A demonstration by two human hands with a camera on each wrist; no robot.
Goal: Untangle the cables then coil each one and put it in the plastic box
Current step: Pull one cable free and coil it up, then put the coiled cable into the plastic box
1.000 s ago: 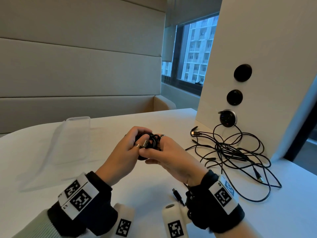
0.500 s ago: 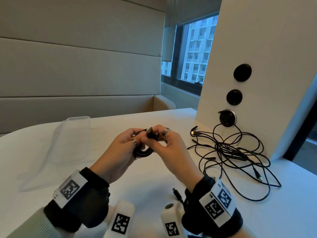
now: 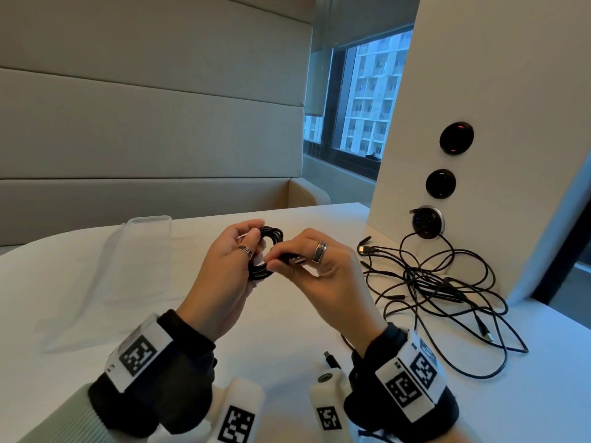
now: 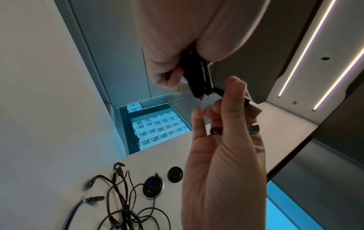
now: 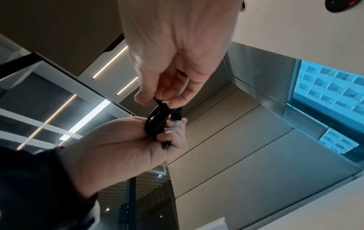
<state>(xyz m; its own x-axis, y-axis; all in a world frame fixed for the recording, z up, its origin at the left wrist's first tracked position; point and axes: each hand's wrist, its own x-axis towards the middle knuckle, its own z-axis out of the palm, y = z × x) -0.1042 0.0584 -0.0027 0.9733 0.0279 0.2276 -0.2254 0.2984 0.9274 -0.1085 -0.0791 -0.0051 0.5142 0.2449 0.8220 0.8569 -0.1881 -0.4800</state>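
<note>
Above the table (image 3: 287, 330), the left hand (image 3: 224, 276) grips one coiled cable (image 3: 267, 251) while the right hand (image 3: 319, 270) pinches its plug — the tangle (image 3: 447, 282) right of the hands remains, the box (image 3: 140, 260) left of them apparently empty.

Coiled black cable (image 3: 267, 251) partly hidden behind the left hand's (image 3: 224, 270) fingers at frame centre; tangled cables (image 4: 122, 207) cut off by the left-wrist view's lower edge.
</note>
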